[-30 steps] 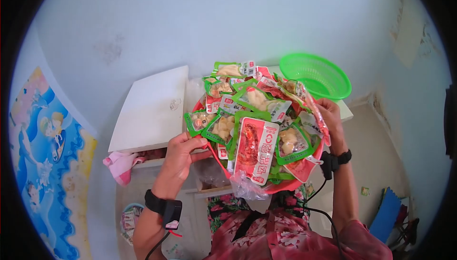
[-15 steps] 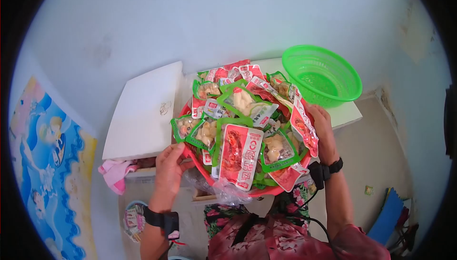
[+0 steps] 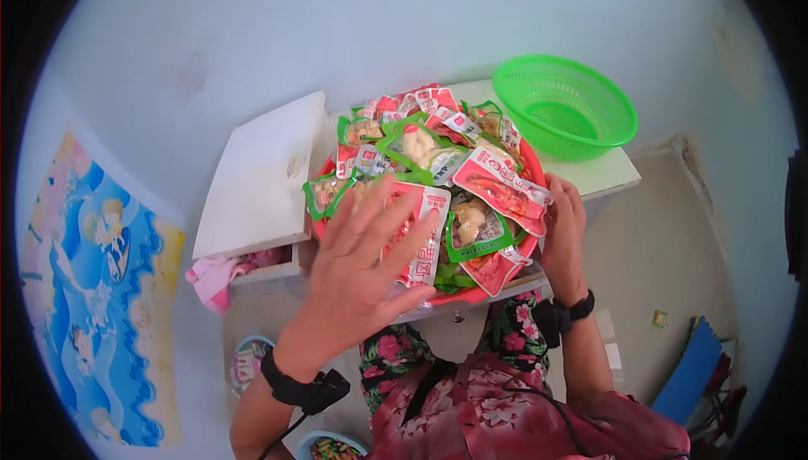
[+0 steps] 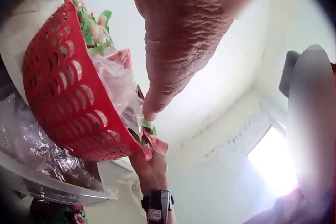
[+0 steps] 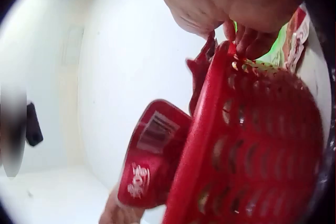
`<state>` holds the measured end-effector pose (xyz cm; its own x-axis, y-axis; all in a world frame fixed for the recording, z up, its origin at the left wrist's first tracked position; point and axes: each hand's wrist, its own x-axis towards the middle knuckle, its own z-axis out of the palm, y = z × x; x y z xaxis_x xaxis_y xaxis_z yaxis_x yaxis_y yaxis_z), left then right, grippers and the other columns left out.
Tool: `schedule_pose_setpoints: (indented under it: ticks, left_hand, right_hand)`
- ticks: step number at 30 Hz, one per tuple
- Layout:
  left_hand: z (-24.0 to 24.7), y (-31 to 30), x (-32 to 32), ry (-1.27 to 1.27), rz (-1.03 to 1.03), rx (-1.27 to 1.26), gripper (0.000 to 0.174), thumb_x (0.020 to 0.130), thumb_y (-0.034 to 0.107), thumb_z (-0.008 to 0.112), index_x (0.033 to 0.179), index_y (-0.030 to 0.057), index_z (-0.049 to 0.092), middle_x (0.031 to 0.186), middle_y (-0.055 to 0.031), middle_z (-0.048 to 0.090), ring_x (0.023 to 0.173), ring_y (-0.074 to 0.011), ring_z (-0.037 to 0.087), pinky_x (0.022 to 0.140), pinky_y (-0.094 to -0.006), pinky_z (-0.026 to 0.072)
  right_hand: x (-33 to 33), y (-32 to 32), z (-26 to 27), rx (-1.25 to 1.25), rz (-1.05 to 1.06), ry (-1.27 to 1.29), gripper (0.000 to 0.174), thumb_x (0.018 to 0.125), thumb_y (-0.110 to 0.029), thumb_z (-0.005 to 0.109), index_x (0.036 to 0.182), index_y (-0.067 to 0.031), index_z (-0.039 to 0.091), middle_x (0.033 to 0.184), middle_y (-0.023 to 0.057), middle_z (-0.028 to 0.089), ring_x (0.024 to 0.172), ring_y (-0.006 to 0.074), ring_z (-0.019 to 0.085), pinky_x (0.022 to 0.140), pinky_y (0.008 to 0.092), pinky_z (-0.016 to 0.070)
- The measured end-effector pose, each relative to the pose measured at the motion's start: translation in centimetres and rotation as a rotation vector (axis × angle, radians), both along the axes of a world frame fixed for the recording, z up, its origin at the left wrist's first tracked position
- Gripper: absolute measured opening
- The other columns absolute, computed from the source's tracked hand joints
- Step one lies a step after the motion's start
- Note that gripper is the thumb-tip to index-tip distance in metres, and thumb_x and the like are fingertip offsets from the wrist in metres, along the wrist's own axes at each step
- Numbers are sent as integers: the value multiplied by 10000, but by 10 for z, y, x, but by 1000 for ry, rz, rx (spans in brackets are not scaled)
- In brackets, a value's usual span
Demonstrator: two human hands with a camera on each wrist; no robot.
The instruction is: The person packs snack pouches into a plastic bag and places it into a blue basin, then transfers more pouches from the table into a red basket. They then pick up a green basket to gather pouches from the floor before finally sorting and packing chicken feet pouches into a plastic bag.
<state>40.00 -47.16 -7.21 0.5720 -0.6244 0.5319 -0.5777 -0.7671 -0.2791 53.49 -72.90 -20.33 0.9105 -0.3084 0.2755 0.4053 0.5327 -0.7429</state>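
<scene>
A red perforated plastic basket point(image 4: 79, 92) is heaped with snack packets, some green-edged, others red and white. My left hand point(image 3: 358, 271) hovers over its near left side, fingers spread, overlapping several packets in the head view. At the right rim, my right hand point(image 3: 566, 237) grips the basket, with fingers outside the wall in the right wrist view. A red-and-white packet point(image 3: 502, 191) lies on the heap, its corner beside the right fingers. Another red packet with a barcode point(image 5: 152, 153) sticks out over the rim. Clear plastic film point(image 4: 118, 85) bulges at the basket's edge.
A green basket point(image 3: 564, 115) stands on the white tabletop point(image 3: 606, 175) at the back right. To the left is a white panel point(image 3: 252, 182), with pink cloth point(image 3: 212, 281) hanging from a drawer below. A tub of small packets point(image 3: 332, 447) sits on the floor.
My left hand has let go of the left rim and moved up over the packets. The red packet at the right rim now lies flatter across the heap. The right hand stays at the rim.
</scene>
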Motion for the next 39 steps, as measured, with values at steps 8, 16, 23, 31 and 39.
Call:
schedule_pose_setpoints:
  ticks: [8, 16, 23, 31, 39]
  left_hand:
    - [4, -18, 46, 116, -265, 398, 890, 653, 322, 862, 1462, 263, 495, 1570, -82, 386, 1497, -300, 300, 1202, -587, 256]
    - [28, -77, 13, 240, -269, 405, 679, 668, 215, 835, 1298, 165, 588, 1512, -138, 445, 1467, -414, 322, 1151, -610, 279]
    - [23, -51, 71, 278, -221, 241, 520, 706, 47, 737, 1195, 56, 561, 1503, -188, 458, 1439, -432, 360, 1167, -504, 309]
    - [24, 6, 172, 321, -26, 285, 454, 769, -34, 694, 1197, 12, 551, 1465, -177, 477, 1449, -435, 336, 1173, -489, 317]
    - [43, 9, 186, 274, -122, 281, 480, 831, 148, 760, 1263, 37, 582, 1383, -149, 553, 1358, -412, 440, 1129, -455, 394]
  right_hand:
    - [-82, 1, -23, -365, -173, -190, 187, 1000, -85, 578, 1175, -22, 593, 1243, 71, 573, 1015, 132, 610, 862, 276, 491]
    - [-146, -29, -19, -795, -333, -643, 458, 902, -252, 697, 1275, -33, 546, 1262, 172, 569, 1102, 357, 607, 905, 425, 524]
    - [-132, -19, -8, -962, -97, -517, 657, 837, -337, 687, 1375, -44, 453, 1354, 186, 485, 992, 393, 615, 735, 449, 521]
    - [-131, -1, -9, -1066, -215, -517, 659, 787, -134, 765, 1383, -115, 484, 1394, 161, 463, 1015, 348, 649, 685, 407, 574]
    - [-147, 21, 7, -1147, -197, -458, 666, 743, -130, 810, 1349, -129, 535, 1368, 135, 492, 1006, 275, 667, 700, 377, 585]
